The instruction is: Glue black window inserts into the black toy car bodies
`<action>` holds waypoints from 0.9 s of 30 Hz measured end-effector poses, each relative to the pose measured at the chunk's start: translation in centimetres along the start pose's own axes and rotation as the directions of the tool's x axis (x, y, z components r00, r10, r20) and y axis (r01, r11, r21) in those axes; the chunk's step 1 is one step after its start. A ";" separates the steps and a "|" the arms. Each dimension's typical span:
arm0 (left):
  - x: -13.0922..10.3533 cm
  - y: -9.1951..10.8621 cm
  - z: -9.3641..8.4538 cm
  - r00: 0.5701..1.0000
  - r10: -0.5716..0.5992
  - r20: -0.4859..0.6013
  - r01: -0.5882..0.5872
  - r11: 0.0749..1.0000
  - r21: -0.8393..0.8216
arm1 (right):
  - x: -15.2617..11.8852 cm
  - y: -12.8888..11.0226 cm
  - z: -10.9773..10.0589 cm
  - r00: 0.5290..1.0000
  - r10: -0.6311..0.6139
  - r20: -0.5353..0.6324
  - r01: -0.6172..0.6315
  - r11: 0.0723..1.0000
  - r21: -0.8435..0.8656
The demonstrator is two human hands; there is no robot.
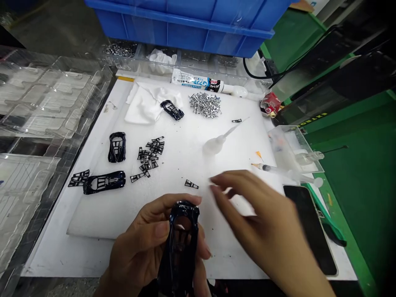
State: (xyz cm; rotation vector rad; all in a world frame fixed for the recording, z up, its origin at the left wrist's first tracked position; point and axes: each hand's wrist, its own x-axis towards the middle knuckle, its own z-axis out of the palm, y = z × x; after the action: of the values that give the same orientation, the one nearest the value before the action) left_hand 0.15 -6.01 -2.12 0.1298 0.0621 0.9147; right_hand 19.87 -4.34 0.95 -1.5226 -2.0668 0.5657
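My left hand (139, 243) is closed round a dark, glossy toy car body (178, 260), held tilted close to the camera with its openings showing. My right hand (266, 222) hovers to the right of it, slightly blurred, its thumb and forefinger a little apart and nothing visible between them. Just beyond the held body, a small black window-frame piece (192, 184) lies on the white foam sheet (102, 218). A pile of similar black frame pieces (150, 154) is farther left. Other car bodies rest near it: one upright (116, 147), one sideways (105, 182).
A white cloth (145, 103) with another car body (172, 109), a silver parts heap (205, 104) and a glue tube (196, 81) sit at the back. A dropper bottle (213, 144) stands mid-sheet. Right are a syringe (287, 172) and phone (309, 227); left, clear trays (55, 90).
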 end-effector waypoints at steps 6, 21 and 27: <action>0.1 0.6 -0.1 0.993 0.107 -0.058 -0.104 0.994 0.046 | 2.3 0.1 2.9 0.993 -0.028 0.111 0.044 0.989 -0.138; 0.8 0.0 1.1 0.858 0.286 -0.427 -0.231 0.957 0.175 | 0.1 0.5 1.3 0.998 0.031 -0.056 -0.036 0.994 -0.100; 0.4 -0.1 1.0 0.839 0.317 -0.443 -0.269 0.948 0.169 | 1.7 0.0 4.6 0.994 -0.001 -0.109 -0.026 0.968 -0.248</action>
State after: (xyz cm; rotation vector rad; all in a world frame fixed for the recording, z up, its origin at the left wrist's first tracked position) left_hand 0.62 -5.82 -1.17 0.0084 0.5518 1.2388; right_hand 16.61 -2.87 -2.41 -1.6673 -2.1069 0.2265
